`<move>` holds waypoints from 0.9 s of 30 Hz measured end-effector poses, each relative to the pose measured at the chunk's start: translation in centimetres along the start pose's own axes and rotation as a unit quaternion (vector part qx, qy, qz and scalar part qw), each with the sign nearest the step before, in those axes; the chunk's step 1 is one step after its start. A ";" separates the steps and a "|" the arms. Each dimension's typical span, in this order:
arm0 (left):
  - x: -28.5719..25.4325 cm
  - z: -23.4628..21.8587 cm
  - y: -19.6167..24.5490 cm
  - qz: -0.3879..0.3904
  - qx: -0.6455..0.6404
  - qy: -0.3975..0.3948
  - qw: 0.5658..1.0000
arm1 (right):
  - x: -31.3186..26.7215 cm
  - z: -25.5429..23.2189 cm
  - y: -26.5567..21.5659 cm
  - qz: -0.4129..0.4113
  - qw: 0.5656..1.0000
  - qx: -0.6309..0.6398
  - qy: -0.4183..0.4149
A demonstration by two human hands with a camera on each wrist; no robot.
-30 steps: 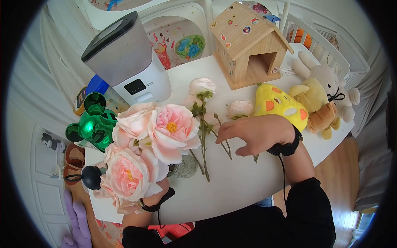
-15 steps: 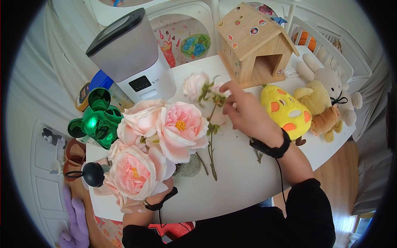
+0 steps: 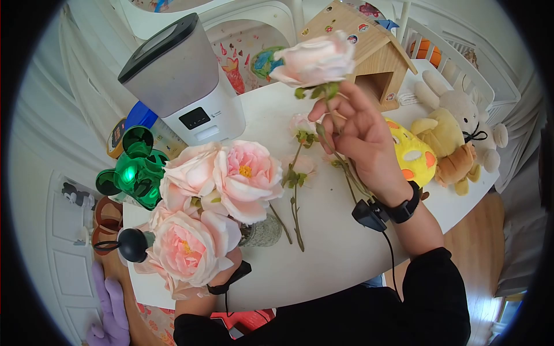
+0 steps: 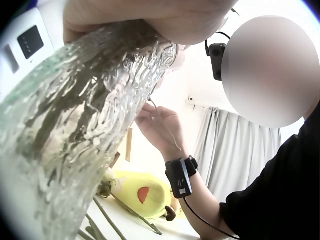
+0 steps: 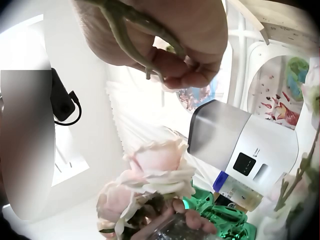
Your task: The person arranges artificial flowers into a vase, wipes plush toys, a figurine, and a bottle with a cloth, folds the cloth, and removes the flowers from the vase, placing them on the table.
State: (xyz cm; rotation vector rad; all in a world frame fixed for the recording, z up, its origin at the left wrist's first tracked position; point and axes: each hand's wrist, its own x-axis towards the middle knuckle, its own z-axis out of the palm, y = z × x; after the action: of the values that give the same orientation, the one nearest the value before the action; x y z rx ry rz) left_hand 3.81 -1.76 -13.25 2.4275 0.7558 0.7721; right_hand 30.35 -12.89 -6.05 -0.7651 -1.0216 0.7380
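Note:
My left hand is wrapped around a ridged clear glass vase, which leans in the left wrist view. Large pink artificial flowers crowd the vase's mouth and hide most of this hand in the head view. My right hand, raised over the table, pinches the stem of a pale pink rose between thumb and fingers. The bloom stands above the fingertips and its forked stem runs down across the palm. More pale roses with green stems lie on the table between the hands.
Behind the flowers stands a white and grey feeder, with a shiny green mouse-eared object to its left. A wooden house is at the back. A yellow plush and a rabbit plush sit at the right.
My right hand has reached forward among the loose roses, picked one up by its stem and lifted it. The left hand with the vase has stayed nearly in place.

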 end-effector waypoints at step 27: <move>-0.3 -4.6 -1.2 -0.010 0.040 0.043 0.998 | -1.6 10.2 0.0 -0.073 0.987 0.105 -0.095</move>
State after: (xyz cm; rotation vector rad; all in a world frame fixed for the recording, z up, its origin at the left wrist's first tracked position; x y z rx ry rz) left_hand 0.24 0.20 -10.71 2.4670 0.8589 0.8569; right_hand 20.38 -12.13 -3.49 -0.4394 -1.1376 0.7876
